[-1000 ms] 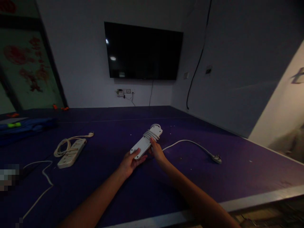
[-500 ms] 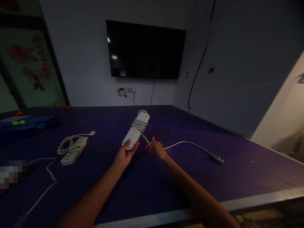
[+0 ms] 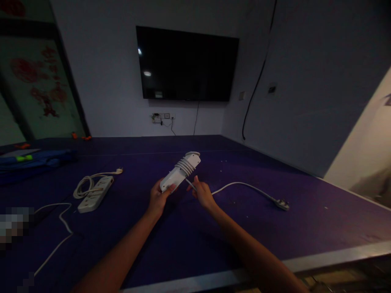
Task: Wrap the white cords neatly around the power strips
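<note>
My left hand (image 3: 158,198) grips the near end of a white power strip (image 3: 180,171), held above the dark purple table (image 3: 189,240) and tilted up to the right. Several turns of its grey cord are wound around the far end. My right hand (image 3: 202,193) pinches the cord (image 3: 241,185) just beside the strip. The loose cord runs right along the table to its plug (image 3: 282,203).
A second white power strip (image 3: 95,193) with a coiled cord lies at left. Another loose cord (image 3: 58,232) trails toward the near left edge. A blue bundle (image 3: 36,159) lies at far left. A dark TV (image 3: 186,64) hangs on the wall behind.
The strip went from low on the table to raised upright, and has now tipped lower to the right. My right hand has stayed on the cord close to the strip.
</note>
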`<control>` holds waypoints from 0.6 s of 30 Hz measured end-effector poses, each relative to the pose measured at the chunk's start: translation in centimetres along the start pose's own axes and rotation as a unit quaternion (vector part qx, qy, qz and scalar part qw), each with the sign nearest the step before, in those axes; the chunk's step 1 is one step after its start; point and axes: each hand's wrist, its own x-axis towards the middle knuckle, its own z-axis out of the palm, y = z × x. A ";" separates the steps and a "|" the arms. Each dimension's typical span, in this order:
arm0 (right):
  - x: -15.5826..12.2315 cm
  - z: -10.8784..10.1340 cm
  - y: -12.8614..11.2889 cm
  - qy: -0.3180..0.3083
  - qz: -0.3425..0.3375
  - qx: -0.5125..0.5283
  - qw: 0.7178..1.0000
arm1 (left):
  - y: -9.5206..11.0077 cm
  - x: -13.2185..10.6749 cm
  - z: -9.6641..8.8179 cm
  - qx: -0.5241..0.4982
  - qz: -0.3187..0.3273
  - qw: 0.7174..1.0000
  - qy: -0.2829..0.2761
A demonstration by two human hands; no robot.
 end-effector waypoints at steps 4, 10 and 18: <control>0.4 -0.1 0.1 0.038 0.018 0.022 0.999 | -0.6 0.3 -0.4 0.023 0.007 1.000 -0.015; 0.3 -0.1 -0.2 0.023 0.001 0.008 1.000 | -0.5 -0.1 -0.2 0.054 0.028 0.998 -0.004; 0.2 -0.3 0.6 0.002 0.052 -0.037 0.998 | -0.3 -0.5 -0.5 0.283 0.201 0.936 -0.060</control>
